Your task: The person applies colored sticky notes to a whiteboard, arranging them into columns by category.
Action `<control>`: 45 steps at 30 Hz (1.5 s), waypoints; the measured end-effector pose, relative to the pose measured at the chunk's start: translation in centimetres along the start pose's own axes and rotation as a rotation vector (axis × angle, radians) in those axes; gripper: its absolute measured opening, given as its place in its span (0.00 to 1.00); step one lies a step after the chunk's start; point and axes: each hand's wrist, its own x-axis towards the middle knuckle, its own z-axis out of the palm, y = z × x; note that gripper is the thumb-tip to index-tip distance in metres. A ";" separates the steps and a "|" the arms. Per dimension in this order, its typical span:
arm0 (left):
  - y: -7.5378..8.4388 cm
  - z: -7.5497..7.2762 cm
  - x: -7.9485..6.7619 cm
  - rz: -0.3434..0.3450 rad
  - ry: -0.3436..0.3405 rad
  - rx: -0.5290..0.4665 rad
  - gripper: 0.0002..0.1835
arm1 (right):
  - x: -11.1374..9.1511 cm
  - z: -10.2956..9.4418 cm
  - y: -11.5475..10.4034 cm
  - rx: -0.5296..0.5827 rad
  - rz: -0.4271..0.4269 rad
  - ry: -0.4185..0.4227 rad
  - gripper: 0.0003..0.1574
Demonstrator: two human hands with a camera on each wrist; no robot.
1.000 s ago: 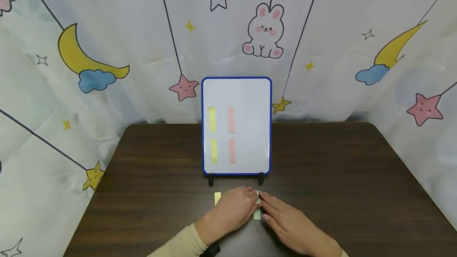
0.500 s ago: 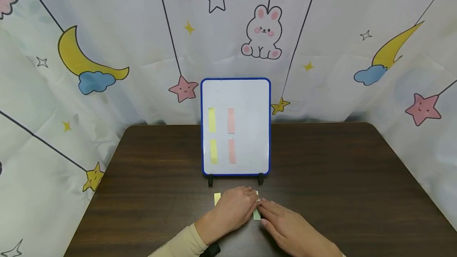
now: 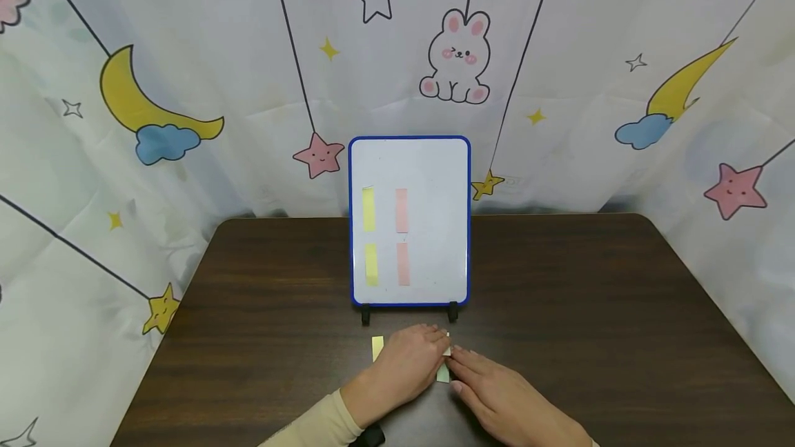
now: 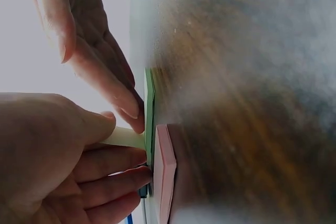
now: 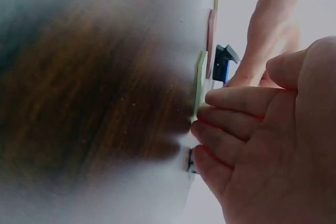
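My left hand [image 3: 406, 361] reaches over the pads on the table, its thumb and fingers pinching a pale green sticky note [image 4: 126, 137] that lifts from the green sticky-note pad [image 4: 149, 108]. My right hand [image 3: 503, 388] lies at the right side of that pad, fingers nearly straight, fingertips right at its edge. In the right wrist view the green pad [image 5: 199, 80] stands just beyond the fingertips. A pink pad [image 4: 165, 166] lies beside the green one, mostly hidden under the left hand in the head view. Left of the hand shows the end of a yellow pad [image 3: 377, 348].
Behind the hands a blue-framed whiteboard [image 3: 437, 226] stands on black feet [image 3: 453, 312]. Two yellow strips [image 3: 369, 209] and two pink strips [image 3: 402, 211] are stuck on its left half. A black object [image 3: 370, 435] pokes out beneath the left wrist. A patterned curtain [image 3: 248, 88] hangs behind the table [image 3: 279, 309].
My right fingertips have slid slightly back towards me along the green pad. The pad's near end has shifted a little left. My left hand has stayed nearly in place.
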 end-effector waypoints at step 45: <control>-1.8 -1.0 0.1 -0.093 0.183 -0.196 0.14 | 0.4 -0.1 0.1 0.095 0.044 -0.130 0.33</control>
